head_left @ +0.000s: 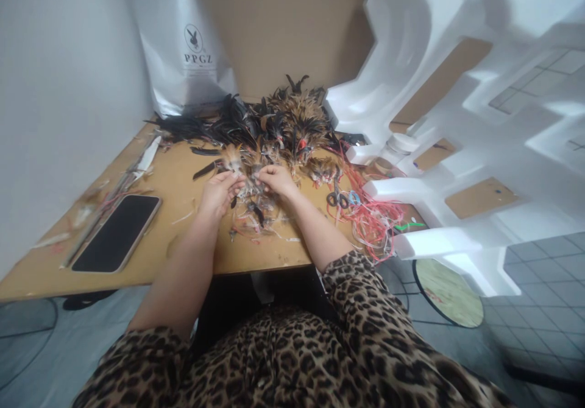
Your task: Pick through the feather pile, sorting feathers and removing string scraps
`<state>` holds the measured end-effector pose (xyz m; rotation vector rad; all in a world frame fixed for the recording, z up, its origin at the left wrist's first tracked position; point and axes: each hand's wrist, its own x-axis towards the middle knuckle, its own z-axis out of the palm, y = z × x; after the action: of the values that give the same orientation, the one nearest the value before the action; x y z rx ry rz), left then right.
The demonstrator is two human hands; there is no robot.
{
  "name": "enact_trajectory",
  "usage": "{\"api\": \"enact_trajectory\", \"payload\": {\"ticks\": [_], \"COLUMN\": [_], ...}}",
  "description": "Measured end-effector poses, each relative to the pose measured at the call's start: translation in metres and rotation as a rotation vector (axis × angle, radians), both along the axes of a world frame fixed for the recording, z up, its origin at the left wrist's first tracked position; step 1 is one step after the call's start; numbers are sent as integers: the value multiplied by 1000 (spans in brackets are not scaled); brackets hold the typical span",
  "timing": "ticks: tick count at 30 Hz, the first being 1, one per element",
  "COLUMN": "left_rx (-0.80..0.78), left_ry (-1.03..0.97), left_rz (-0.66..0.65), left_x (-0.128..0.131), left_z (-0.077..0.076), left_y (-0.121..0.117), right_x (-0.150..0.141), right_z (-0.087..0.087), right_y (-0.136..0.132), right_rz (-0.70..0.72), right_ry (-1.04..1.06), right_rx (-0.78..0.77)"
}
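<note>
My left hand and my right hand meet over the middle of a wooden table. Both have their fingers pinched together on a small bundle of brown feathers held between them. A large pile of brown and black feathers lies just beyond my hands. Under my hands lie loose feather scraps and thin strings.
A black phone lies on the table's left. Scissors and a tangle of red and white strings sit at the right. White foam packing stands on the right, a white bag and cardboard at the back.
</note>
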<state>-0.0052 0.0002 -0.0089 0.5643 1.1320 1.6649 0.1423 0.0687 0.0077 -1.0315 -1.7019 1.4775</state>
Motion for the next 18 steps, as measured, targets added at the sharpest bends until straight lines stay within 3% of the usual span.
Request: {"api": "enact_trajectory", "payload": {"ticks": [3,7,14,18], "left_rx": [-6,-9,-28,-32], "left_ry": [12,46,12,24], "left_rz": [-54,-114,-91,-88], "left_x": [2,4,9,11], "left_z": [-2,-3,2,4], "left_y": [0,-1,-3,-4], "right_x": [-2,-5,-12,-14], "right_z": [2,-3,-10,-8], "right_y": [-3,-4,-5,-8], "right_rz": [21,10,-34,-46], "right_ry": [131,155,131,178], "right_rx": [-71,-24,97,62]}}
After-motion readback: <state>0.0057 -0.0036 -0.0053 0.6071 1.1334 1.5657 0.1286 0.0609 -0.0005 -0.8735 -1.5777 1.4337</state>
